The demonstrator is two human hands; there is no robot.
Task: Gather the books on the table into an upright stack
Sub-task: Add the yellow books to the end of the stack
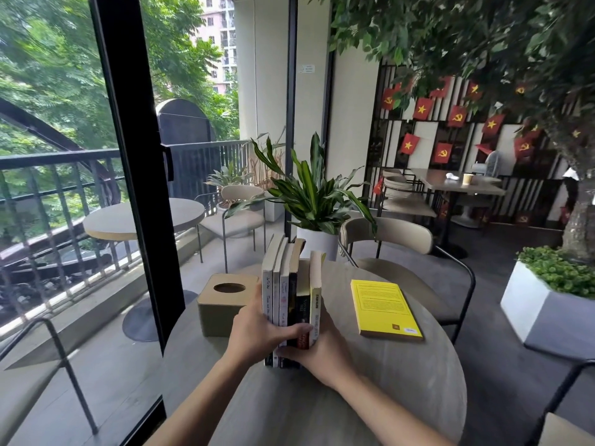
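While the row of books (291,294) stands upright in the middle of the frame, we squeeze it between our left hand (257,329) and right hand (318,346). A yellow book (384,309) lies flat on the surface (386,397), right of centre.

Row of books (291,297) stands upright on the round grey table (370,381), spines toward camera: white, pale, black, and a yellow one at the right end. Packed side to side, tops splaying apart slightly. One yellow book (384,309) lies flat, well right of the row.
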